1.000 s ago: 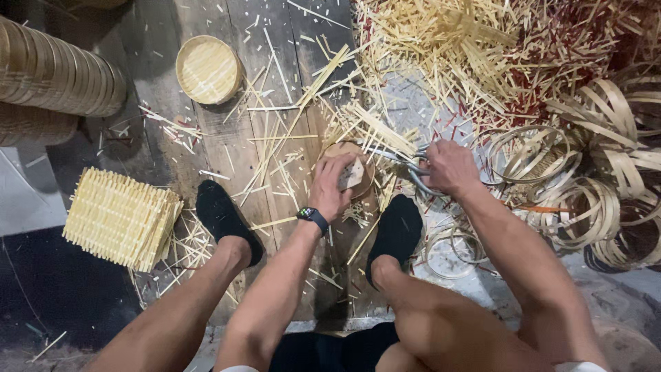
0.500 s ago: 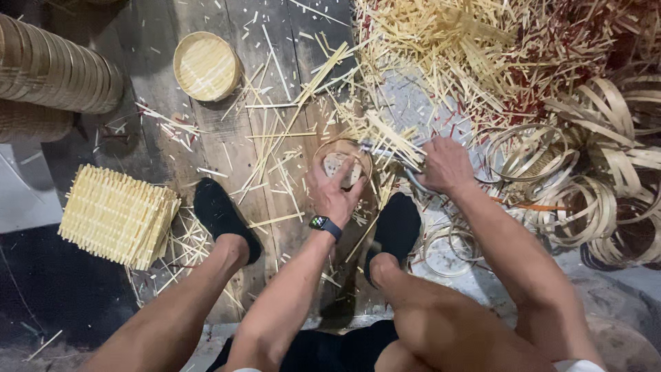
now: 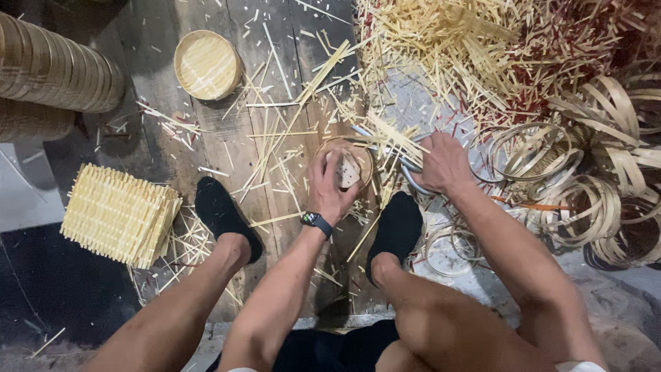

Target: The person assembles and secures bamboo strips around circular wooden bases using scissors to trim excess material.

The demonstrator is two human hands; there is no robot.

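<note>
Plank floor (image 3: 220, 138) under bamboo strips (image 3: 441, 41)

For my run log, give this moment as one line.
left hand: holds small round bamboo basket | right hand: grips metal shears | floor: pale bamboo strips

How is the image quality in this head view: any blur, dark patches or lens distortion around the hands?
Head view: the left hand on the small round basket and the right hand are sharp and evenly lit, without glare; the left edge beside the stacked woven mats falls into deep shadow; the wide lens stretches the knees at the bottom.
</note>
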